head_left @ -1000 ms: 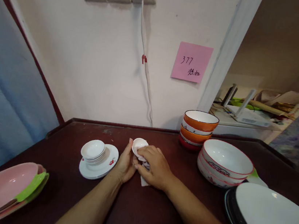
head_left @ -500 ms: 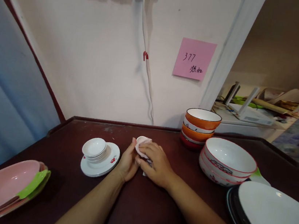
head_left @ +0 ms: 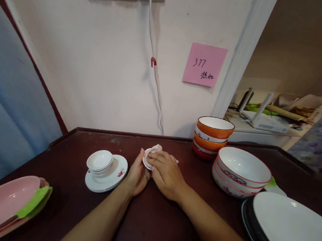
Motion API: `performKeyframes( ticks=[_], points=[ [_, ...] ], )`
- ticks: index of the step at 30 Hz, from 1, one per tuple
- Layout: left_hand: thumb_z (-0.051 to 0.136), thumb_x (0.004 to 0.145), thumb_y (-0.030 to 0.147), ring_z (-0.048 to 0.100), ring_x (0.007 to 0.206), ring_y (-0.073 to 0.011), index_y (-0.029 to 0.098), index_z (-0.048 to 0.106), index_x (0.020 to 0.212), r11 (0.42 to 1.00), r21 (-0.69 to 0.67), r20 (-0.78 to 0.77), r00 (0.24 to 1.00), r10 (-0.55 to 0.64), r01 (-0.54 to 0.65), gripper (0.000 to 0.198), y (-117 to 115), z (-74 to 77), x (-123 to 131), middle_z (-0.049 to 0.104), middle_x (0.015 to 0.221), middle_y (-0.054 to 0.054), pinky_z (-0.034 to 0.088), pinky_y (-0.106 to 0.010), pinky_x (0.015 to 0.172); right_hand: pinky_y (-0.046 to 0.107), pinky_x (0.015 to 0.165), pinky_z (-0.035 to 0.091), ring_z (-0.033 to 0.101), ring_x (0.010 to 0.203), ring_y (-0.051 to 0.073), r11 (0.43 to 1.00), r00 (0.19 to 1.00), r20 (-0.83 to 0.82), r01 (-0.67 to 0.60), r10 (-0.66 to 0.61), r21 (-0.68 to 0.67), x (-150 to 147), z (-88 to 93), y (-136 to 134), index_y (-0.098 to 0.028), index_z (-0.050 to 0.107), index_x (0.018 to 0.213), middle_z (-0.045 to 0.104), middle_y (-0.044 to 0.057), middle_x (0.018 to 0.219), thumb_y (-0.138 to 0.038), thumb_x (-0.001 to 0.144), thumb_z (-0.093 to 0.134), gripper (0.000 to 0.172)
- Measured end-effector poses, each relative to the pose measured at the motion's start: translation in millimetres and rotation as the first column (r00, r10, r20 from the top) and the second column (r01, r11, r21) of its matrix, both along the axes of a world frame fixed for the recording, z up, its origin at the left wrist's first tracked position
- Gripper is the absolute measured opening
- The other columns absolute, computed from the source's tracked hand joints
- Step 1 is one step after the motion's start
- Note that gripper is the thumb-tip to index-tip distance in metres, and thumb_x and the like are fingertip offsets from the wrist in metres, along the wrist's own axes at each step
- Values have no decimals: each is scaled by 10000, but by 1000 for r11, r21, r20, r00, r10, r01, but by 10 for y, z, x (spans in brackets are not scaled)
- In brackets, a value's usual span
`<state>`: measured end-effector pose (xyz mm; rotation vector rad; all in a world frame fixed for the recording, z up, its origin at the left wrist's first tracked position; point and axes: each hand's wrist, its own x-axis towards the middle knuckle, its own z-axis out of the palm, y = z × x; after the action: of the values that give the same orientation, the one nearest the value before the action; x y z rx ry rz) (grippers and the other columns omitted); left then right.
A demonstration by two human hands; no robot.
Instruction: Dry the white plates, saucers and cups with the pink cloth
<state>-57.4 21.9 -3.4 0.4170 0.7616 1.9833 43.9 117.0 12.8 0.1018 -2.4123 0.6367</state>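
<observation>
My left hand (head_left: 136, 176) grips a small white dish (head_left: 145, 162) by its left side, thumb up along the rim. Pressed into that dish is a pale pink cloth (head_left: 155, 148), held under the bent fingers of my right hand (head_left: 168, 175). A corner of the cloth sticks out past the right knuckles; much of the dish is hidden behind the fingers. Just left of my hands, a stack of small white dishes (head_left: 100, 161) rests on white plates (head_left: 111, 183) with a red flower pattern.
Pink dishes with green leaf-shaped parts (head_left: 4, 202) lie at the left. On the right stand stacked orange and white bowls (head_left: 212, 133), red-rimmed white bowls (head_left: 239, 174) and a large white plate (head_left: 291, 232) over dark ones. A white cable (head_left: 157, 88) hangs down the wall behind the table.
My right hand and the cloth have shifted over the dish; the cloth now bunches up at its far rim and shows beyond the knuckles. The whole view has turned slightly.
</observation>
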Motion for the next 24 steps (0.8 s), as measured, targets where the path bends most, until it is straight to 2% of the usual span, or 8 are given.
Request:
performKeyframes(
  ticks=[2, 5, 8, 11, 14, 16, 19, 24],
  points=[
    [443, 930, 474, 631, 1014, -216, 143, 622, 1200, 1000, -16, -6, 1000, 5, -5, 464, -1, 21, 14, 690, 1099, -97, 493, -325, 865, 393, 949, 403, 518, 1094, 207, 993, 996, -86, -40, 30, -111, -42, -41, 22, -224, 650, 1049, 654, 42, 1125, -123, 864, 479, 272],
    [471, 924, 444, 642, 890, -191, 153, 647, 1140, 997, -73, -33, 999, 16, -18, 403, 3, 21, 31, 699, 1015, -79, 509, -295, 737, 397, 961, 424, 506, 1104, 215, 971, 975, -206, 35, -85, -238, -82, -71, 77, -211, 604, 1136, 589, 80, 1178, -111, 826, 525, 335],
    [537, 894, 427, 617, 754, -163, 164, 674, 1042, 993, -121, -100, 995, -6, -6, 331, 11, -28, 30, 687, 876, -53, 486, -264, 619, 400, 956, 430, 485, 1121, 221, 987, 983, -169, 49, -75, -153, -63, -17, 136, -236, 568, 1234, 566, 87, 1216, -125, 867, 516, 386],
    [583, 863, 431, 577, 670, -155, 159, 687, 930, 990, -140, -197, 979, -55, 27, 299, 12, -88, 17, 650, 760, -37, 457, -260, 553, 380, 890, 449, 508, 1032, 218, 998, 996, -77, 33, -37, -46, -22, 53, 185, -243, 627, 1132, 615, 71, 1071, -167, 905, 503, 269],
    [585, 861, 432, 588, 740, -172, 144, 700, 942, 989, -138, -253, 963, -94, 60, 320, 5, -112, 12, 678, 841, -69, 471, -284, 623, 367, 859, 450, 522, 973, 215, 982, 988, -63, 130, -139, -136, -31, 32, 210, -209, 640, 1014, 601, 72, 988, -191, 892, 518, 173],
    [595, 859, 411, 608, 833, -196, 145, 701, 1020, 990, -126, -297, 950, -100, 65, 329, -3, -103, 19, 698, 953, -98, 474, -306, 713, 361, 838, 452, 541, 925, 209, 935, 968, -47, 226, -248, -274, -72, -39, 220, -187, 621, 931, 584, 72, 953, -193, 858, 535, 113],
    [636, 838, 366, 613, 994, -244, 164, 671, 1151, 993, -115, -375, 924, -81, 40, 374, -16, -77, 43, 685, 1114, -127, 452, -339, 834, 342, 763, 463, 568, 848, 205, 793, 922, 88, 371, -378, -483, -148, -161, 255, -177, 578, 858, 588, 69, 915, -240, 793, 587, 91],
    [761, 726, 221, 535, 1194, -271, 205, 596, 1266, 996, -66, -438, 899, 28, -64, 565, -8, -69, 77, 618, 1281, -129, 388, -361, 991, 276, 604, 436, 590, 746, 188, 583, 911, 317, 412, -263, -700, -212, -252, 335, -186, 554, 851, 639, 49, 825, -371, 768, 610, 210]
  ],
)
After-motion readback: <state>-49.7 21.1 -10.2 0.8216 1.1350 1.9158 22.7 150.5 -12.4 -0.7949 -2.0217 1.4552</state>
